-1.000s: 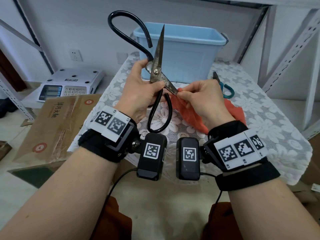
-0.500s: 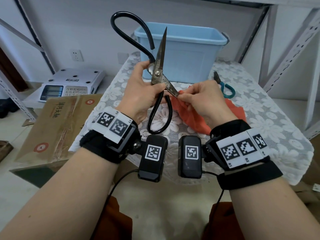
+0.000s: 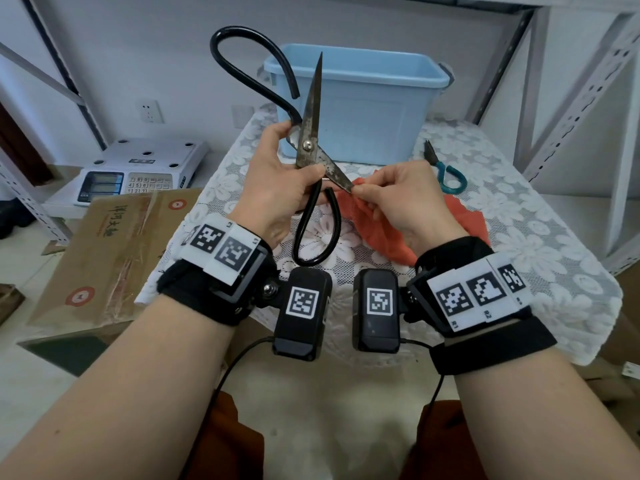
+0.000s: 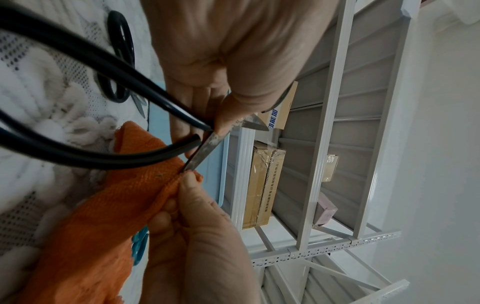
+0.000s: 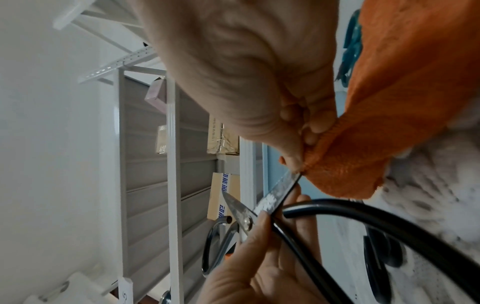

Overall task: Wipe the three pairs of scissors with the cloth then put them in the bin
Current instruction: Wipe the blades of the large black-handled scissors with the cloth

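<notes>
Sliding outward, the cloth-pinching right hand [image 3: 398, 199] now sits at the very tip of the lower blade. Big black-handled scissors [image 3: 308, 147] gape wide above the table [image 3: 519, 237], one blade pointing straight up, the other slanting down-right. Left hand [image 3: 277, 181] grips the pivot. Orange cloth [image 3: 381, 233] trails down; blue bin [image 3: 363, 109] waits behind.

a white lace cloth [image 3: 540, 244] covers the bench. grey metal shelving [image 3: 568, 109] frames it against a pale wall [image 3: 114, 46] with a socket [image 3: 151, 111]. to the left, an electronic scale [image 3: 138, 169] sits behind a flattened cardboard box [image 3: 104, 251]. taped cartons [image 4: 262, 185] fill a shelf.
</notes>
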